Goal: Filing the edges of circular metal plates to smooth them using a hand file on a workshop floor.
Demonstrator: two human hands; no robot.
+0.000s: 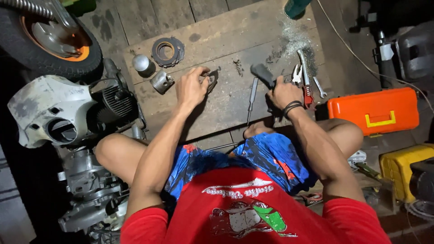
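My left hand (192, 88) pinches a small grey metal ring-shaped part (211, 80) just above the wooden board (226, 40). My right hand (282, 93), with dark bands on the wrist, grips a tool with a thick dark handle (262, 73) that points up and to the left. A thin screwdriver (252, 100) lies on the board between the two hands. A silver piston (162, 82) rests just left of my left hand. I am seated with my knees spread on either side of the board.
A clutch ring (168, 51) and a silver cup (142, 64) lie at the back left. Pliers (296, 72), a red-handled tool (308, 92) and a wrench (319, 86) lie by my right hand. An orange toolbox (375, 110) stands right, a scooter engine (86, 180) and wheel (49, 40) left.
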